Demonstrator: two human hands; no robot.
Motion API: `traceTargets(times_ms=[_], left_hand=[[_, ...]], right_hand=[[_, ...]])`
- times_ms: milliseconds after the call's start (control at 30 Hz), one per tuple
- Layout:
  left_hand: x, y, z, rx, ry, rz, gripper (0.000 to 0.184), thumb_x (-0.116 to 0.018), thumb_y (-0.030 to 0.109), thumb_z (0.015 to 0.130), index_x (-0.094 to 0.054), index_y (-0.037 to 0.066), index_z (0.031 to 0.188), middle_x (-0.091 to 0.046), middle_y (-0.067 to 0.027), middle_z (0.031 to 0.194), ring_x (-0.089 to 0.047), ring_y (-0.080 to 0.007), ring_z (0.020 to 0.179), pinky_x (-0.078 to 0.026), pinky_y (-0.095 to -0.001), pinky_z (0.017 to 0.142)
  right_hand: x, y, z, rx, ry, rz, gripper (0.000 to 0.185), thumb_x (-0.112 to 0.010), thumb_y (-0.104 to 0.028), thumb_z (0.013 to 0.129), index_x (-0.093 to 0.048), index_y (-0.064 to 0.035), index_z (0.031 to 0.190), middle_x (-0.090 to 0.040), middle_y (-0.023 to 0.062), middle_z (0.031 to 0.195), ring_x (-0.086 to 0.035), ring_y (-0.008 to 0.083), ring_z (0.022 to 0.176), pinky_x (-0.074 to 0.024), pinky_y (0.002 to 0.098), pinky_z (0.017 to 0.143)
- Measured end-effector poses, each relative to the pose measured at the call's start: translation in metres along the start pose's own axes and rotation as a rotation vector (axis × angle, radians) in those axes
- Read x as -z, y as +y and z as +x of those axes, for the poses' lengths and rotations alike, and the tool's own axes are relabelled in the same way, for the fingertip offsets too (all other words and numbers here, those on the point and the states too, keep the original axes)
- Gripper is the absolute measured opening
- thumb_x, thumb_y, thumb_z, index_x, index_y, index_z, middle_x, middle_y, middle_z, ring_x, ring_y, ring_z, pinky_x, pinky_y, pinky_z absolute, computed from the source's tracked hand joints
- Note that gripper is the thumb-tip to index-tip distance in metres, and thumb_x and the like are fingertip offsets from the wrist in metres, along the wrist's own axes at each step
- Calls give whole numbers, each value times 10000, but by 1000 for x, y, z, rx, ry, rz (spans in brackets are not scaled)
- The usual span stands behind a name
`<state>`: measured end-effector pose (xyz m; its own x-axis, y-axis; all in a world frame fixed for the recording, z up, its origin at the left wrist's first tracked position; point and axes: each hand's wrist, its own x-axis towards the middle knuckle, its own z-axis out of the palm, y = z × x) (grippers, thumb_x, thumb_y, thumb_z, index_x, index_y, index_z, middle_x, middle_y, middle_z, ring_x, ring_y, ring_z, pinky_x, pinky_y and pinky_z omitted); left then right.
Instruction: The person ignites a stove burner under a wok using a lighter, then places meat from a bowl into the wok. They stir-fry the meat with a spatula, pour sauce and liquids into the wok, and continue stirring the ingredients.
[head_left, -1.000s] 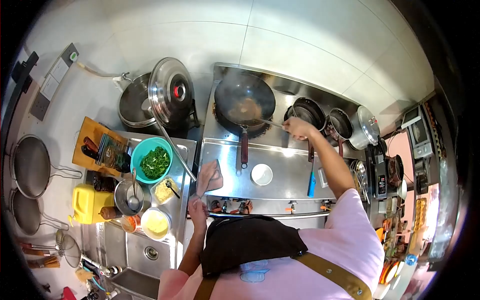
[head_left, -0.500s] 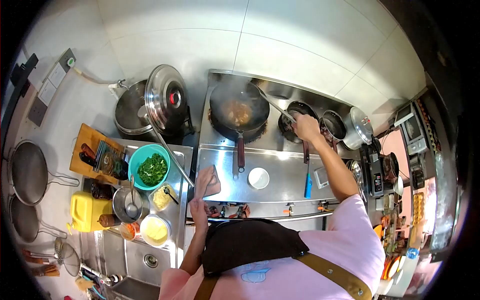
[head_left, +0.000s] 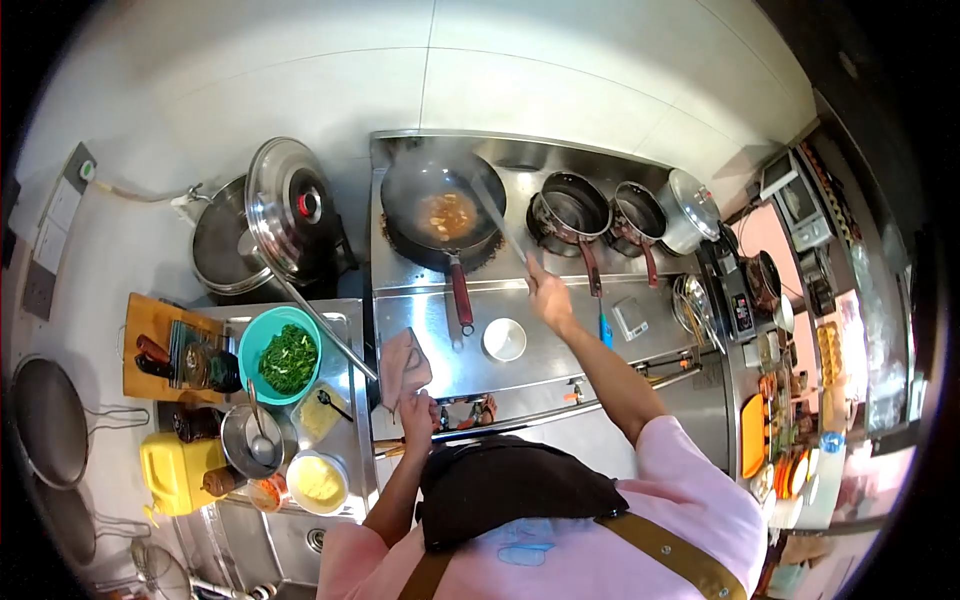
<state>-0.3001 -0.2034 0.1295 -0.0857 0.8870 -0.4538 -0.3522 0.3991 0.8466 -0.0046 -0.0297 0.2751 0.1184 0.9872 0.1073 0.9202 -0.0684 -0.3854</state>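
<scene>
My right hand point(head_left: 548, 295) is closed round the handle of a long metal utensil point(head_left: 492, 208), whose far end reaches the right side of a dark wok point(head_left: 412, 175). Brown sauce with pale pieces point(head_left: 447, 215) lies in the wok, and steam rises from it. The wok's dark red handle point(head_left: 461, 293) points toward me, with no hand on it. At the counter's front left edge, my left hand point(head_left: 418, 410) is closed beside a folded brownish cloth point(head_left: 404, 362); whether it pinches the cloth is unclear. A white bowl point(head_left: 504, 340) sits below the wok.
Two dark saucepans point(head_left: 573, 203) point(head_left: 638, 210) and a lidded pot point(head_left: 688, 210) stand right of the wok. To the left are a large pot with a tilted lid point(head_left: 284, 210), a turquoise bowl of greens point(head_left: 280, 357), a yellow jug point(head_left: 178, 472) and a ladle in a metal pot point(head_left: 260, 440).
The view has shifted to the right. My right hand has moved down and left relative to the saucepans, and the utensil now slants more steeply. My left hand stays near the cloth.
</scene>
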Motion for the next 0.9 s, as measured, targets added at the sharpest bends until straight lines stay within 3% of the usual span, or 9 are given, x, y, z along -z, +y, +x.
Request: traceTargets(times_ms=[33, 300, 400, 433, 533, 600, 667, 800, 900], left_hand=[[-6, 2, 2, -18, -26, -8, 187, -523, 197, 1011, -505, 78, 1155, -541, -13, 737, -487, -83, 571, -410, -229, 456], [-33, -16, -8, 21, -133, 22, 224, -527, 165, 986, -492, 63, 1183, -532, -19, 746, -469, -73, 595, -409, -223, 487], [-57, -21, -21, 49, -210, 45, 235, -525, 166, 988, -483, 62, 1195, -531, -18, 745, -466, -78, 578, -403, -228, 469], [-70, -24, -23, 32, -222, 54, 235, -530, 164, 987, -483, 60, 1192, -527, -17, 738, -466, -80, 574, -402, -230, 466], [-103, -36, -39, -47, -317, 215, 234, -545, 151, 982, -486, 49, 1184, -512, -17, 722, -469, -85, 568, -398, -237, 462], [-127, -61, -50, -71, -442, 182, 217, -529, 139, 993, -488, 44, 1184, -506, -26, 723, -468, -93, 568, -389, -252, 461], [-168, -75, -78, -101, -567, 335, 218, -530, 141, 993, -490, 57, 1190, -517, -29, 745, -467, -99, 568, -400, -254, 471], [-246, -138, -110, 135, -723, 519, 251, -551, 131, 972, -498, 72, 1211, -566, -46, 795, -527, -117, 597, -455, -264, 471], [-312, -189, -129, 177, -889, 638, 260, -563, 138, 972, -505, 55, 1211, -610, -70, 807, -560, -117, 610, -493, -252, 506]], right_hand=[[1, 0, 3, -136, -244, -105, 488, -593, -129, 929, -495, -186, 1404, -679, 210, 1070, -652, 404, 974, -514, 447, 891], [4, 18, -28, 65, 326, 340, 478, -503, -200, 997, -417, -232, 1466, -665, 248, 1080, -657, 401, 978, -533, 441, 843], [-39, 75, -9, -89, -214, 172, 460, -536, -280, 967, -487, -183, 1415, -644, 276, 1093, -638, 430, 995, -526, 463, 852], [-18, 71, -20, -122, -209, 218, 470, -552, -285, 954, -497, -159, 1403, -651, 260, 1094, -637, 431, 1004, -525, 465, 854], [-20, 110, -61, 24, 140, 547, 491, -571, -290, 951, -495, -127, 1407, -701, 177, 915, -691, 344, 802, -562, 428, 669], [78, 117, -103, -330, -247, 1214, 478, -547, -301, 982, -487, -119, 1419, -604, 67, 718, -590, 176, 529, -483, 316, 443], [127, 162, -148, -350, -240, 1390, 445, -501, -295, 1015, -480, -117, 1422, -493, 1, 660, -416, 58, 424, -340, 225, 353], [219, 281, -264, -313, -161, 1670, 438, -478, -278, 1027, -445, -117, 1433, -423, -32, 622, -363, 49, 411, -307, 230, 355], [274, 357, -359, -417, 49, 1563, 428, -474, -261, 1027, -440, -114, 1428, -394, -44, 617, -353, 47, 410, -294, 223, 355]])
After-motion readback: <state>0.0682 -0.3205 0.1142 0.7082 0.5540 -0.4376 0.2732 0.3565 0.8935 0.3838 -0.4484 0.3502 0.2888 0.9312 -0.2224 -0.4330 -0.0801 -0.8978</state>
